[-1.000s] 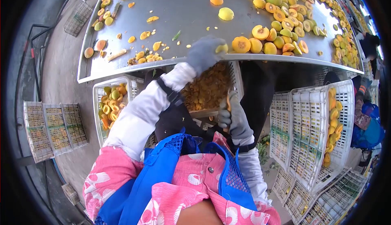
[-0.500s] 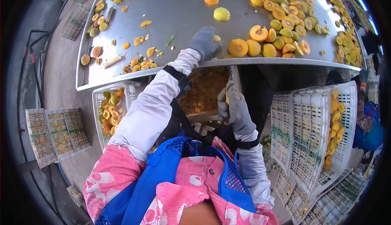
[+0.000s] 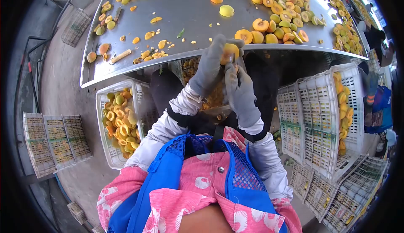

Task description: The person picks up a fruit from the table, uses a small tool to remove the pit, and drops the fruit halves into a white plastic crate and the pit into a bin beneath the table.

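Left hand [image 3: 208, 66] drawn back, fruit [image 3: 231, 52] near table edge [image 3: 320, 49].

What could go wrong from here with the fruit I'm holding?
The left hand holds a fruit while the right hand holds what looks like a blade against it, so a slip might cut toward the left hand. The fruit could drop toward the pieces below. A halved fruit near the edge of the table might get knocked off.
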The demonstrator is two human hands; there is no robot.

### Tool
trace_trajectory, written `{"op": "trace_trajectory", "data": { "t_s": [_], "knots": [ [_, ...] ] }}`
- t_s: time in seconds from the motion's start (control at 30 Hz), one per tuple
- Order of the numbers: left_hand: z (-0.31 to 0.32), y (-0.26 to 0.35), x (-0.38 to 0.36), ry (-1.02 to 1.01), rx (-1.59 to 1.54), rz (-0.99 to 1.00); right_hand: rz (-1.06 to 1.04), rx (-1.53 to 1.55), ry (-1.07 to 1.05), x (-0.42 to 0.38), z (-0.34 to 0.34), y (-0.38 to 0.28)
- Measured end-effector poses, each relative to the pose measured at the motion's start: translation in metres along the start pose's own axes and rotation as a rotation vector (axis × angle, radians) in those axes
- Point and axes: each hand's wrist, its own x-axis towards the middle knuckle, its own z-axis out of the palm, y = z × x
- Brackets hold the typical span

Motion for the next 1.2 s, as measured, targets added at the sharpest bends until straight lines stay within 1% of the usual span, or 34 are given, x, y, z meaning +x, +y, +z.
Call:
{"op": "trace_trajectory", "data": {
  "t_s": [0.03, 0.07, 0.13, 0.17, 0.23, 0.27, 0.33, 0.37, 0.43, 0.47, 0.53, 0.57, 0.63, 0.67, 0.73, 0.77, 0.83, 0.87, 0.9, 0.97, 1.03, 1.07, 1.1, 1.13, 1.17, 1.2],
  "knots": [
    [0.003, 0.003, -0.003, -0.009, 0.194, 0.155, -0.152, -0.062, 0.057, -0.003, 0.003, -0.001],
    [0.005, 0.002, -0.005, -0.013, 0.195, 0.163, -0.161, -0.062, 0.058, -0.006, 0.005, -0.005],
    [0.007, -0.002, -0.009, 0.054, 0.667, 0.51, -0.148, -0.05, 0.072, -0.012, 0.009, -0.013],
    [0.01, 0.003, -0.011, 0.053, 0.666, 0.515, -0.153, -0.051, 0.073, -0.013, 0.011, -0.014],
    [0.018, 0.015, -0.018, 0.038, 0.339, 0.365, -0.197, -0.023, 0.103, -0.016, 0.014, -0.015],
    [0.021, 0.016, -0.02, 0.039, 0.338, 0.372, -0.203, -0.025, 0.102, -0.017, 0.015, -0.019],
    [0.028, 0.015, -0.021, 0.119, 0.433, 0.551, -0.299, -0.068, 0.151, -0.021, 0.016, -0.028],
    [0.03, 0.018, -0.024, 0.121, 0.433, 0.554, -0.301, -0.068, 0.149, -0.023, 0.016, -0.03],
    [0.035, 0.026, -0.03, 0.166, 0.188, 0.374, -0.261, -0.069, 0.109, -0.024, 0.016, -0.034],
    [0.036, 0.029, -0.031, 0.166, 0.189, 0.375, -0.261, -0.069, 0.109, -0.024, 0.014, -0.034],
    [0.035, 0.033, -0.035, 0.127, 0.171, 0.342, -0.287, -0.074, 0.012, -0.024, 0.01, -0.033],
    [0.033, 0.033, -0.037, 0.125, 0.173, 0.338, -0.283, -0.072, 0.015, -0.025, 0.008, -0.029],
    [0.03, 0.035, -0.035, 0.106, 0.157, 0.258, -0.303, -0.092, -0.054, -0.024, 0.006, -0.021],
    [0.029, 0.037, -0.034, 0.106, 0.154, 0.261, -0.305, -0.095, -0.055, -0.024, 0.005, -0.021],
    [0.028, 0.037, -0.034, 0.092, 0.119, 0.191, 0.145, 0.122, -0.184, -0.028, 0.002, -0.02],
    [0.026, 0.033, -0.031, 0.095, 0.116, 0.189, 0.148, 0.12, -0.186, -0.028, -0.002, -0.028],
    [0.022, 0.021, -0.026, 0.175, 0.209, 0.013, 0.607, 0.384, -0.394, -0.027, -0.011, -0.057],
    [0.021, 0.023, -0.027, 0.179, 0.209, 0.009, 0.675, 0.426, -0.422, -0.027, -0.011, -0.062],
    [0.02, 0.026, -0.028, 0.148, 0.244, -0.022, 0.678, 0.426, -0.425, -0.025, -0.015, -0.06],
    [0.016, 0.03, -0.028, 0.119, 0.281, -0.054, 0.724, 0.661, -0.715, -0.021, -0.027, -0.055],
    [0.012, 0.032, -0.028, 0.036, 0.205, -0.189, 0.745, 0.697, -0.705, -0.022, -0.023, -0.052],
    [0.007, 0.026, -0.027, 0.038, 0.207, -0.196, 0.767, 0.766, -0.747, -0.019, -0.023, -0.046],
    [0.0, 0.017, -0.026, 0.012, 0.146, -0.215, 0.788, 0.832, -0.789, -0.018, -0.021, -0.038],
    [-0.005, 0.01, -0.025, -0.013, 0.084, -0.228, 0.76, 0.904, -0.822, -0.017, -0.018, -0.025],
    [-0.006, 0.011, -0.028, -0.011, 0.084, -0.228, 0.761, 0.904, -0.824, -0.016, -0.015, -0.017],
    [-0.007, 0.012, -0.033, 0.08, 0.036, -0.309, 0.782, 0.974, -0.874, -0.015, -0.01, -0.011]
  ]
}}
